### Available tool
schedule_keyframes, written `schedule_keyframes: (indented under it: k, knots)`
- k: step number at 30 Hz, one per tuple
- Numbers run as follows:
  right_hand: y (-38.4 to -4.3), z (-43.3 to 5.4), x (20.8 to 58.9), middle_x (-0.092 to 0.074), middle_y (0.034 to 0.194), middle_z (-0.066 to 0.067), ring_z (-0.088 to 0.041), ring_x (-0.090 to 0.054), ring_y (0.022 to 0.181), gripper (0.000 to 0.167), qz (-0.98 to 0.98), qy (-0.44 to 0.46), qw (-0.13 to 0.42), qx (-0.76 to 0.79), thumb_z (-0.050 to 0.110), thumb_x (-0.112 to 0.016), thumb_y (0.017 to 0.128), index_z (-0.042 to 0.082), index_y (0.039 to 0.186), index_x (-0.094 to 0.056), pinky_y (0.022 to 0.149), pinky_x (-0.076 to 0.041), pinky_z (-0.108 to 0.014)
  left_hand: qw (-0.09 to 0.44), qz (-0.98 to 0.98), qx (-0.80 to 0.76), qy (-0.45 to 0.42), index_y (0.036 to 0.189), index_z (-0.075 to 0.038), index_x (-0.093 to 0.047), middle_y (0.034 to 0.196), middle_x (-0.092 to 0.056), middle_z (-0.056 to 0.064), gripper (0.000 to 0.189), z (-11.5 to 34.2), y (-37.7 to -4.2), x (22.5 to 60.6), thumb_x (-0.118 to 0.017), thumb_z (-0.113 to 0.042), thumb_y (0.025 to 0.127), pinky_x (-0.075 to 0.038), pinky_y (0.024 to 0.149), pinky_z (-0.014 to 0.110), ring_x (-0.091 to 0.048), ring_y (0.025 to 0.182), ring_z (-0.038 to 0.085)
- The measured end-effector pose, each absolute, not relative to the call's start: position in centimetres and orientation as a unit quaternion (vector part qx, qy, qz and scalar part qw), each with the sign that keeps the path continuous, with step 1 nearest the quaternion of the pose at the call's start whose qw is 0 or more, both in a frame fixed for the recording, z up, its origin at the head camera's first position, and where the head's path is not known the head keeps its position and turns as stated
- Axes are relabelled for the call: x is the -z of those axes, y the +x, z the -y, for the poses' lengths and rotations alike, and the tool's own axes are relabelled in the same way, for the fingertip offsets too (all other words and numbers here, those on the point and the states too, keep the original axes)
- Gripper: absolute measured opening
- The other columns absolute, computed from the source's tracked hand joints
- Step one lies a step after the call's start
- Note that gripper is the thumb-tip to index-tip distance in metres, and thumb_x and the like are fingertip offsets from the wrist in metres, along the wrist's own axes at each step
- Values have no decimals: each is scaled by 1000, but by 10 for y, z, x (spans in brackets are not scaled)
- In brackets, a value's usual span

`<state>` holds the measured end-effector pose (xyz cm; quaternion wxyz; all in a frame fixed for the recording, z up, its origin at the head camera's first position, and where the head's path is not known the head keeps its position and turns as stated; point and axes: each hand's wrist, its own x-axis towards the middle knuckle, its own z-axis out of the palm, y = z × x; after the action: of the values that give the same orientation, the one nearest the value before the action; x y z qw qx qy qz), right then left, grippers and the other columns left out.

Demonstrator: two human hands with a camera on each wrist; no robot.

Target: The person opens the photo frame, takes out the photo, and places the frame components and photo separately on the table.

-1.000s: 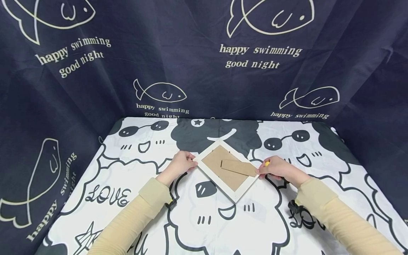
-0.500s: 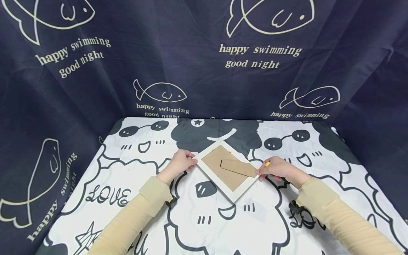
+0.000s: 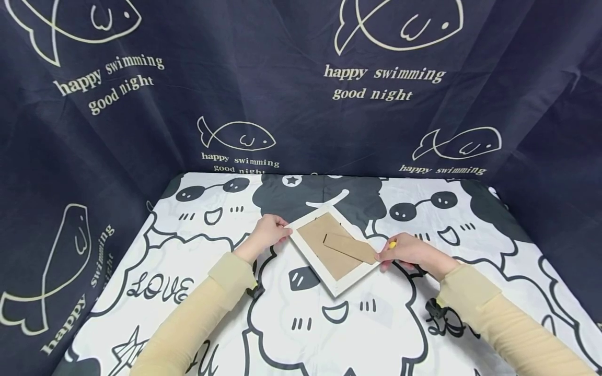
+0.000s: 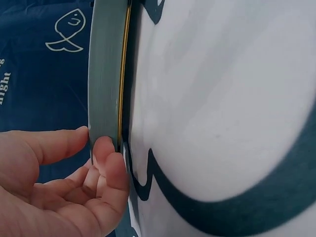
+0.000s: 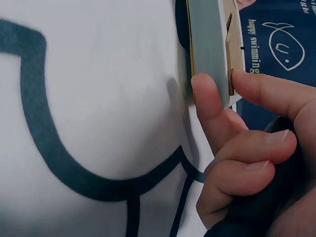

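Note:
A white picture frame (image 3: 308, 257) is back side up above the patterned cloth, turned cornerwise. Its brown backboard (image 3: 324, 230) carries a flat brown stand leg (image 3: 349, 247). My left hand (image 3: 268, 234) pinches the left corner; the left wrist view shows the thumb and fingers on the frame's edge (image 4: 106, 69). At the right corner my right hand (image 3: 405, 249) pinches the frame, thumb by the stand leg's end, forefinger on the front side. My other right fingers curl round a black object (image 5: 252, 212) with a yellow end (image 3: 393, 244); its kind cannot be told. The frame's front is hidden.
A white cloth (image 3: 301, 344) printed with black cartoon sheep covers the table. Dark blue curtains (image 3: 301, 94) with fish drawings hang behind and at both sides. A black and yellow wrist device (image 3: 437, 308) shows below the right cuff.
The picture frame has turned slightly clockwise in the head view: its near corner has shifted left and its far corner right. My left hand has risen a little; the right has dropped slightly.

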<state>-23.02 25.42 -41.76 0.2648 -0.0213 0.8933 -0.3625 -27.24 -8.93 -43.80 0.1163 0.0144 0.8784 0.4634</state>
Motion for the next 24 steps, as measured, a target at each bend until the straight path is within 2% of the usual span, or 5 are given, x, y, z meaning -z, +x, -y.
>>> schedule_keyframes:
  k: [11,18,24]
  knots:
    - [-223,-250,423,-71,69,-8,-4,-32,34,25,-875,-36,278,395,24,-73,80,3,79,-62,38,-30,-20,139,-880,-454,27,102,4,-64,69,-64,9,22,88,-284,437,-67,-10,85,-43,52,20,-57,58,12]
    - [-219,-245,424,-71,69,-9,-4,-32,35,27,-874,-36,284,393,26,-73,79,2,78,-61,38,-29,-20,142,-887,-438,36,106,3,-64,74,-65,9,25,87,-290,433,-66,-11,86,-47,56,22,-62,65,18]
    - [-216,-242,425,-71,68,-8,-5,-32,35,27,-869,-25,284,405,26,-74,78,2,77,-60,38,-29,-20,145,-888,-435,26,107,2,-64,79,-64,7,26,85,-297,430,-67,-12,86,-48,59,22,-61,66,15]
